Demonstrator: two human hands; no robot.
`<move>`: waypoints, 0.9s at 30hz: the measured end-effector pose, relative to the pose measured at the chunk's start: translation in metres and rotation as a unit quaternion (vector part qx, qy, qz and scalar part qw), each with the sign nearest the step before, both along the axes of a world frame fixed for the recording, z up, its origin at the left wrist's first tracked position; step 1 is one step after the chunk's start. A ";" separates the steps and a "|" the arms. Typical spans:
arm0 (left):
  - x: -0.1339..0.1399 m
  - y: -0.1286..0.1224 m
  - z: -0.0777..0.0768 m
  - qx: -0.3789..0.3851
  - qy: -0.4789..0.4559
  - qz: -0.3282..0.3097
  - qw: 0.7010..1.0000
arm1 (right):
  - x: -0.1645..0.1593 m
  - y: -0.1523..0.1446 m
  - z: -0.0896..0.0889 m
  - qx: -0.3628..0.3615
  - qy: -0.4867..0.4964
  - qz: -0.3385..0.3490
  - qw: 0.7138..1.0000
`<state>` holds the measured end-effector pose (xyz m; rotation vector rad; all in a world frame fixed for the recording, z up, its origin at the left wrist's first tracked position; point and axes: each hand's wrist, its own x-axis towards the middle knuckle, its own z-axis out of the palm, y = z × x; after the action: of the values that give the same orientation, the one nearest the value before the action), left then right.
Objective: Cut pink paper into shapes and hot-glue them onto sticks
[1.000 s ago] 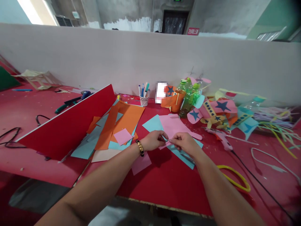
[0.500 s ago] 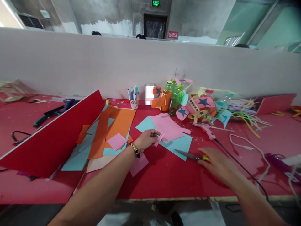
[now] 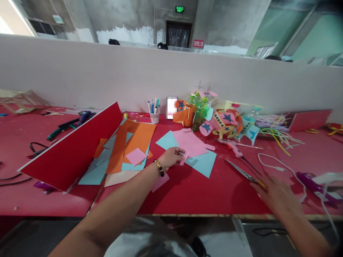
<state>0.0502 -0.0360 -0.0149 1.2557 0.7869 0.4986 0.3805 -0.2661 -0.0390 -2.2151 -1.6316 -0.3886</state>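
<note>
Working a small paper piece seems the step in hand.
The left hand (image 3: 172, 157) pinches the pink paper piece (image 3: 185, 157) at its fingertips, near the blue sheet (image 3: 205, 165); the right hand (image 3: 280, 194) is at the scissors' (image 3: 242, 170) handles, grip unclear. The next move likely calls for a light, steady pinch.

The left hand (image 3: 173, 157) is bent into a pinch, its forearm (image 3: 122, 201) slanting inward — the right hand (image 3: 277, 192) reaches out, well apart, fingers too blurred to judge.
</note>
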 end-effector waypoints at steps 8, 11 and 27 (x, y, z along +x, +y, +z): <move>0.000 -0.032 0.002 0.021 0.080 -0.017 0.996 | -0.159 0.075 0.028 0.037 0.074 0.245 0.966; -0.012 -0.035 -0.002 0.094 0.147 -0.031 0.984 | -0.183 0.095 0.018 0.012 0.067 0.312 0.948; -0.016 -0.032 0.019 0.446 0.325 -0.198 0.810 | -0.184 0.129 0.010 -0.087 0.063 0.392 0.914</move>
<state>0.0340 -0.0677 0.0041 2.4982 0.8325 0.0432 0.1967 -0.1372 -0.0288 -1.4474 -2.3534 0.1250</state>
